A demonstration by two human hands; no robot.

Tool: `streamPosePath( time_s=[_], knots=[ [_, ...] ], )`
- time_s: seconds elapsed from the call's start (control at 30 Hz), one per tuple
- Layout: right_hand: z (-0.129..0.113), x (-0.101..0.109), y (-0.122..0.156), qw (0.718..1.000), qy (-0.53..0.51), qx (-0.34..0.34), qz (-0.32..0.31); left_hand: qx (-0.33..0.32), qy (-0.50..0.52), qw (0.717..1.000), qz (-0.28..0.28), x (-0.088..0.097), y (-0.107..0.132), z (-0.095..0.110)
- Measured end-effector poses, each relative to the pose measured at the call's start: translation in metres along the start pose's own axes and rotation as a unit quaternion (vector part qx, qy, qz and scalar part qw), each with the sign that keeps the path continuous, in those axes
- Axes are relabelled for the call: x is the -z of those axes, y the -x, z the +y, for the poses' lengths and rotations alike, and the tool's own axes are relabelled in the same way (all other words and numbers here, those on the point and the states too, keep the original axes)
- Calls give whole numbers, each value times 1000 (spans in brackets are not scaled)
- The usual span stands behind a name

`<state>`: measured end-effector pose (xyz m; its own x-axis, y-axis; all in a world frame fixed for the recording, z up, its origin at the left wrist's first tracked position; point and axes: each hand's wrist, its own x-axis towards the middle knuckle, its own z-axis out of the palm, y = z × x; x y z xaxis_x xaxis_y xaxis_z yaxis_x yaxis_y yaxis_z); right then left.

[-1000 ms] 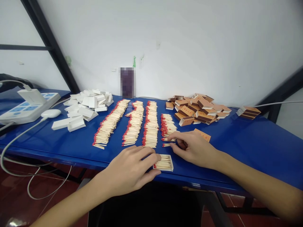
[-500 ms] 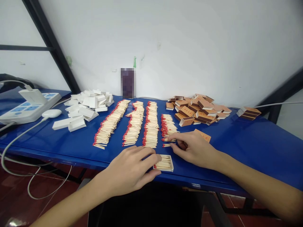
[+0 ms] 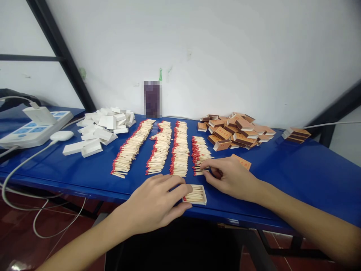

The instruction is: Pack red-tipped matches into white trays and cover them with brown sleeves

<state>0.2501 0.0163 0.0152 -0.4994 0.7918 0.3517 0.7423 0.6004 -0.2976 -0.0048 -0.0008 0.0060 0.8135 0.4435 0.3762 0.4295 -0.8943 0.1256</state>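
Note:
My left hand (image 3: 160, 203) grips the left end of a white matchbox tray (image 3: 204, 199) at the table's front edge, fingers on top and thumb along the near side. Matches with red heads lie inside the tray, their heads to the left and partly hidden by my fingers. My right hand (image 3: 231, 178) rests beyond the tray's right side. Its thumb and forefinger close on a few matches (image 3: 197, 171) at the near end of the rightmost match row (image 3: 200, 148). An orange matchbox sleeve (image 3: 242, 162) lies partly behind that hand.
Three longer match rows (image 3: 132, 148) run to the left on the blue table (image 3: 158, 187). White trays (image 3: 107, 122) are heaped at the back left, orange matchbox sleeves (image 3: 237, 130) at the back right. A power strip (image 3: 36, 128) with cables occupies the far left.
At the near end of the rightmost row, the matches under my right fingertips have shifted slightly. My left hand and the tray stay where they were.

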Motion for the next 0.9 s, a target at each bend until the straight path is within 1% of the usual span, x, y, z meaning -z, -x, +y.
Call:
streamPosePath(
  time_s=[0.17,0.23,0.33,0.5,0.73,0.9],
  knots=[
    [3,-1,1,1000,6,15,25,1,-4,1000,1,-1,0,1],
    [3,-2,1,999,9,17,25,0,-4,1000,1,-1,1,1],
    [3,-1,-1,1000,5,13,18,-1,-4,1000,1,-1,1,1],
    [0,1,-1,1000,-10,-9,-13,-1,-4,1000,4,-1,1,1],
    [1,1,0,999,-16,-17,-22,-1,-3,1000,3,-2,0,0],
    [-1,2,0,999,-13,-29,-41,1,-4,1000,-4,-2,1,0]
  ],
)
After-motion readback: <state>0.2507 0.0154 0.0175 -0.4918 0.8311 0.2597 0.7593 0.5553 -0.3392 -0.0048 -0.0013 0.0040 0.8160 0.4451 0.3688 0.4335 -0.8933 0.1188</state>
